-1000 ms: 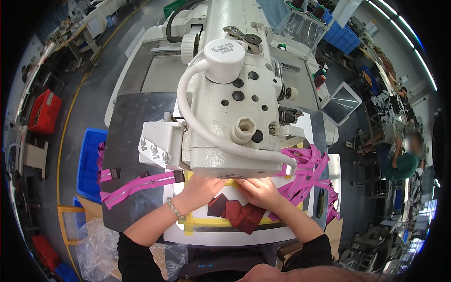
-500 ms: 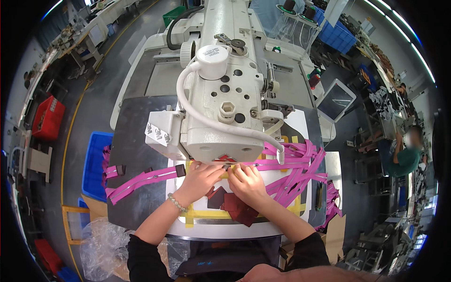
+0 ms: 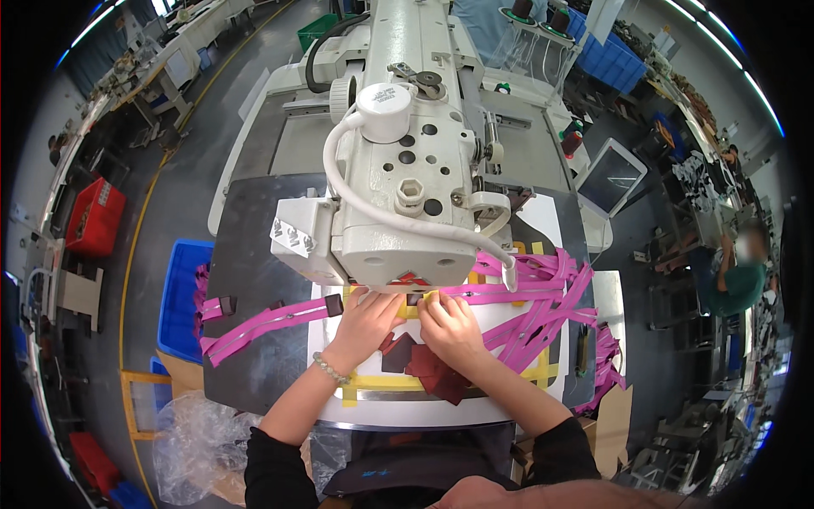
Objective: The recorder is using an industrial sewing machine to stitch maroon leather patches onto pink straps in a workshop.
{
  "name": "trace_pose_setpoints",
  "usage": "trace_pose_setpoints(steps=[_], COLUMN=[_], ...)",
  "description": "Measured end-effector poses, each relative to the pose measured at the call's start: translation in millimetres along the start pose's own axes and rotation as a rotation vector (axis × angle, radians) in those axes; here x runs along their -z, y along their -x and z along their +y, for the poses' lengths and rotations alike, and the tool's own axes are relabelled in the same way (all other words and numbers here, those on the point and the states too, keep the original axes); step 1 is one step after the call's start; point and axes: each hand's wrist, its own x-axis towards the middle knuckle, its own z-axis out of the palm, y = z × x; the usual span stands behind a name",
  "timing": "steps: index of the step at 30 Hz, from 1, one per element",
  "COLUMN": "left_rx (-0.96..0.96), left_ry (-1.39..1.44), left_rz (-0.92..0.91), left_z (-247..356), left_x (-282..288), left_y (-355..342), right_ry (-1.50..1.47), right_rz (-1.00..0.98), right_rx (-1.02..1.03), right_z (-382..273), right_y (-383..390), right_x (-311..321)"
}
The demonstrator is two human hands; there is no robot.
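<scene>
Beneath the head of the white sewing machine (image 3: 398,229), my two hands meet at the work from either side. My left hand (image 3: 370,322) has its fingers bent together beside a small dark piece (image 3: 414,299); what they pinch, if anything, is hidden. The fingers of my right hand (image 3: 449,329) are closed at the end of a pink zipper (image 3: 500,293) running off to the right. Dark red fabric pieces (image 3: 434,373) lie below and partly under my right hand. Another pink zipper strip (image 3: 271,326) with a dark end tab lies left of my left hand.
A heap of pink zippers (image 3: 534,318) covers the table's right side. Yellow tape (image 3: 373,383) marks the white template. A blue bin (image 3: 180,297) stands at left, above crumpled clear plastic (image 3: 199,441). A screen (image 3: 612,178) and a seated person (image 3: 742,284) are at right.
The whole view has shifted slightly. My hands stay at the same place under the machine head, and the small dark piece between my fingertips shows more clearly now.
</scene>
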Motion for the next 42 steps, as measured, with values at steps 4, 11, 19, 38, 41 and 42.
trace_pose_setpoints(steps=[4,11,19,38,41,42], left_rx=[0.024,0.072,0.114,0.12,0.115,0.119], left_ry=[0.017,0.001,-0.035,-0.143,-0.148,-0.15], left_rz=[-0.008,-0.037,-0.018,-0.024,-0.034,-0.039], left_z=[3.8,6.6,15.1,20.5,20.1,19.6], left_x=[0.7,-0.5,1.5,-4.4,-4.8,-5.3], left_y=[-2.4,-0.8,-2.7,-0.4,-1.4,-0.8], right_ry=[-0.015,-0.029,-0.001,-0.076,-0.081,-0.077], right_rz=[-0.013,-0.013,-0.06,-0.134,-0.146,-0.146], right_rx=[0.01,0.038,0.033,0.135,0.124,0.117], right_z=[2.2,4.6,4.1,20.9,19.3,18.9], right_y=[-2.1,-4.7,-9.7,-8.3,-9.5,-10.1], right_x=[3.3,5.8,11.3,19.0,21.8,21.7])
